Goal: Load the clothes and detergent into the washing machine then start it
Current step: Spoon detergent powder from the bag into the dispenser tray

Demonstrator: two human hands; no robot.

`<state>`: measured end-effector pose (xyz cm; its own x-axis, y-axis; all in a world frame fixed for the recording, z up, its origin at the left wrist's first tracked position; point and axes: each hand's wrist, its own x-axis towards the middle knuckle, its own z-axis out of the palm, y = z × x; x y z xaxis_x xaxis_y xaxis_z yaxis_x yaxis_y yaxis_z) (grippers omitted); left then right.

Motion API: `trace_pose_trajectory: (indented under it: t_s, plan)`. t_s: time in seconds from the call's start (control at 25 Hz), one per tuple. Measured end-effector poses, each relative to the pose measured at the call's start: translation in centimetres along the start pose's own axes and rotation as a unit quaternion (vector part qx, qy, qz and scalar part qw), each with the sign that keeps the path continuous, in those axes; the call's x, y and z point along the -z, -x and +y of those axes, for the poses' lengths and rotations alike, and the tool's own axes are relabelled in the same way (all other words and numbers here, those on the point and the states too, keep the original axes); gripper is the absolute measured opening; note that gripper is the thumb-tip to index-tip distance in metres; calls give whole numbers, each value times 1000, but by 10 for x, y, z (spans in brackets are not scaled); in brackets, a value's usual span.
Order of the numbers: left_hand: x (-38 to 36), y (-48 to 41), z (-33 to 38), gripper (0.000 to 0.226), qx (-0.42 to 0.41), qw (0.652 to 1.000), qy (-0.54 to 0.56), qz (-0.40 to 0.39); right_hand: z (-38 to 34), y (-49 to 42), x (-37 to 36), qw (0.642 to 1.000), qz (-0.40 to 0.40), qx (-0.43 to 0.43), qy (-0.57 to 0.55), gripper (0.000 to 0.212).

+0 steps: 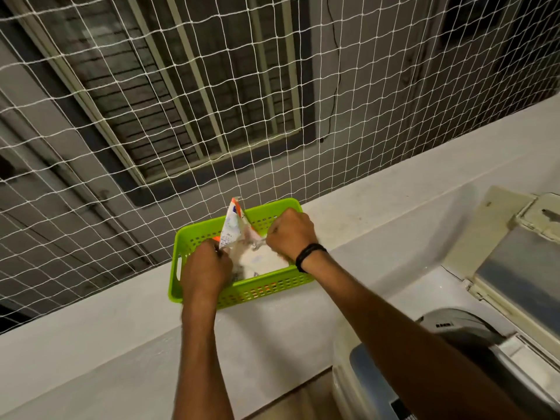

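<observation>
A white and orange detergent packet (235, 230) stands in a lime green perforated basket (266, 291) on a white ledge. My left hand (207, 268) grips the packet's left edge. My right hand (291, 233) is closed on its right edge, a black band on that wrist. The packet's mouth is pulled apart between the two hands, with pale contents visible inside. The top-loading washing machine (472, 334) sits at the lower right, partly hidden behind my right forearm, its lid (521, 268) raised.
A white safety net (212, 101) spans the opening behind the ledge (394, 201), with a barred window beyond it. The basket sits at the ledge's far edge against the net. The machine stands just below and right of the ledge.
</observation>
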<state>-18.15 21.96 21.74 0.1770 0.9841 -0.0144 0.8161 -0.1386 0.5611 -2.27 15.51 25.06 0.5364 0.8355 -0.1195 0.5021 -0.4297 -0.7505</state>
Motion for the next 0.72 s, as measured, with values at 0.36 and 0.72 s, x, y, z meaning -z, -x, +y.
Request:
trace_pose_trajectory:
  t_s: [0.36, 0.72]
  plan:
    - [-1, 2, -3, 14, -47, 995, 72, 48, -3, -5, -3, 956, -135, -118, -234, 22]
    - [5, 4, -2, 10, -31, 996, 86, 22, 10, 1, 13, 968, -8, -90, -235, 25]
